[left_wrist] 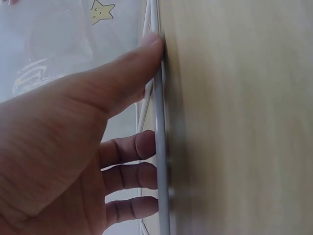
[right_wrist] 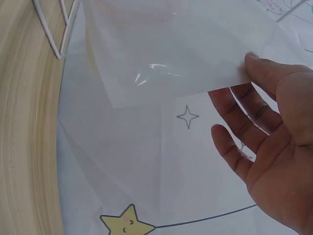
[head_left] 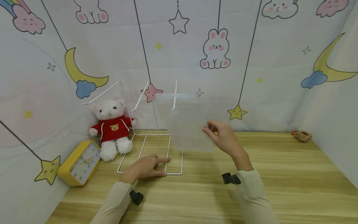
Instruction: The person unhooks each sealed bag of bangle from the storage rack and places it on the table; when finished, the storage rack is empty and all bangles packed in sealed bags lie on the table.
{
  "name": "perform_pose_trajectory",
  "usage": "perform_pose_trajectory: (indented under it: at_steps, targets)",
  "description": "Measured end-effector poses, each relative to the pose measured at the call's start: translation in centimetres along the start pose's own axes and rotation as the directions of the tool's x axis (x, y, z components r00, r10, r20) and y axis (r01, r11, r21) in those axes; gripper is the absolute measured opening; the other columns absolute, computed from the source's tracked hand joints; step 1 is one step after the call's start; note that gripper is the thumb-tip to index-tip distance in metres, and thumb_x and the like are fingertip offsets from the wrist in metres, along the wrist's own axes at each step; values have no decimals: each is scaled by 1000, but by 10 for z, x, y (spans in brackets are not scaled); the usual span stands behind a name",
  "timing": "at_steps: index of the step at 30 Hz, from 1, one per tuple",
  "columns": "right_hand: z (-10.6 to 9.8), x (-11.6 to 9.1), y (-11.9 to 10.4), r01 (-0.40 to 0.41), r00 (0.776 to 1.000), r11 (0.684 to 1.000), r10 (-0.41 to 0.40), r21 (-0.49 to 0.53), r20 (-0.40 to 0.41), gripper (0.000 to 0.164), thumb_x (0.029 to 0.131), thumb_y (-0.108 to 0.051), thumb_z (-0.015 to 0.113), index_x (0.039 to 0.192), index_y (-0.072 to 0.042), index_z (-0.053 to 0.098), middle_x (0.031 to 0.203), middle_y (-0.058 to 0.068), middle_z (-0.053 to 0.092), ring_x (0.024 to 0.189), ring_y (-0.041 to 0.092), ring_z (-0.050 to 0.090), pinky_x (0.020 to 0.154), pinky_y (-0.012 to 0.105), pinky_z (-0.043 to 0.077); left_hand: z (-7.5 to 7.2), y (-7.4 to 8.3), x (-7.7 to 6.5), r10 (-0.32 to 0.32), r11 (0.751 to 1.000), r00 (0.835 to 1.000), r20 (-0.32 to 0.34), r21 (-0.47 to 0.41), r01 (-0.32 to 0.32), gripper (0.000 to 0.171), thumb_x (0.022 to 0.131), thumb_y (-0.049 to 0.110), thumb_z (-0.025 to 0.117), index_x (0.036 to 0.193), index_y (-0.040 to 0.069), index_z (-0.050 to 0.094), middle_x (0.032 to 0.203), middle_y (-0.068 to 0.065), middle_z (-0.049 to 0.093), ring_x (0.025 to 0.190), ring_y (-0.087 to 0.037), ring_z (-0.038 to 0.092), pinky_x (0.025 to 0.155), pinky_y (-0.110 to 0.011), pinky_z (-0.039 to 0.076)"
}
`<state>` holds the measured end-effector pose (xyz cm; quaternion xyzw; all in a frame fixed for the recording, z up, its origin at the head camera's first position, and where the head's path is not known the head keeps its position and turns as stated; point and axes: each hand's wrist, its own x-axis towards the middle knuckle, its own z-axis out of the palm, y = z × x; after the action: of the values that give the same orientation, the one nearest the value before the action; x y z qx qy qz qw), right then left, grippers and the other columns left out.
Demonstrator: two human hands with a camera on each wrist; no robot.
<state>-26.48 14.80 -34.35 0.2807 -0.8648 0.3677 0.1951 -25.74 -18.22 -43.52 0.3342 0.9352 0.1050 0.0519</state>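
A white wire rack (head_left: 182, 163) stands on the wooden table, with its base flat and thin slanting arms rising at the back. My left hand (head_left: 144, 168) rests low on the rack's base, index finger and thumb stretched out to the right. In the left wrist view, the thumb and fingertips press along a white rod (left_wrist: 161, 117) just above the wood. Between thumb and fingers, my right hand (head_left: 223, 137) pinches the right edge of a translucent plastic sheet (head_left: 187, 124). The sheet hangs raised and tilted in front of the rack's right arm, its glossy surface (right_wrist: 161, 54) showing in the right wrist view.
Left of the rack sits a white teddy bear (head_left: 114, 127) in a red hoodie, beside a yellow alarm clock (head_left: 84, 163). A small brown object (head_left: 302, 135) lies at the far right table corner. A printed fabric backdrop (head_left: 126, 46) encloses the table's back and sides.
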Motion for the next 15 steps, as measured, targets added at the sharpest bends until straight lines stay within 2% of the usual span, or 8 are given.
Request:
perform_pose_trajectory:
  at_steps: [3, 8, 12, 15]
  targets:
    - [-4, -1, 0, 9, 1000, 1000, -9, -16, -1, 15, 99, -15, 65, 85, -11, 62, 82, 1, 65, 76, 16, 62, 66, 36, 49, 1, -1, 0, 17, 1000, 1000, 2, -18, -17, 64, 91, 52, 68, 143, 16, 58, 91, -3, 61, 77, -14, 50, 75, -41, 48]
    - [-12, -2, -3, 42, 999, 999, -42, -22, -17, 13, 98, -13, 66, 86, -9, 63, 79, 1, 64, 74, 15, 63, 68, 36, 51, 2, -3, 1, 13, 998, 1000, 1, -56, -13, 63, 91, 51, 69, 143, 17, 58, 103, -6, 69, 91, -13, 58, 88, -44, 50]
    - [-20, -3, -6, 72, 997, 997, -73, -18, -21, 7, 98, -10, 66, 92, -6, 67, 82, 3, 67, 76, 17, 66, 71, 39, 55, 3, -3, 2, 1, 998, 1000, 12, -64, 0, 64, 91, 52, 68, 145, 18, 56, 85, -2, 66, 85, -12, 55, 88, -44, 50]
    - [-26, -4, -8, 96, 995, 995, -97, -21, -28, 6, 97, -9, 66, 97, -4, 70, 86, 4, 70, 78, 19, 67, 73, 40, 56, 2, -3, 2, -2, 998, 1000, 12, -64, 3, 65, 91, 53, 67, 145, 19, 56, 86, -4, 68, 83, -12, 55, 87, -44, 50]
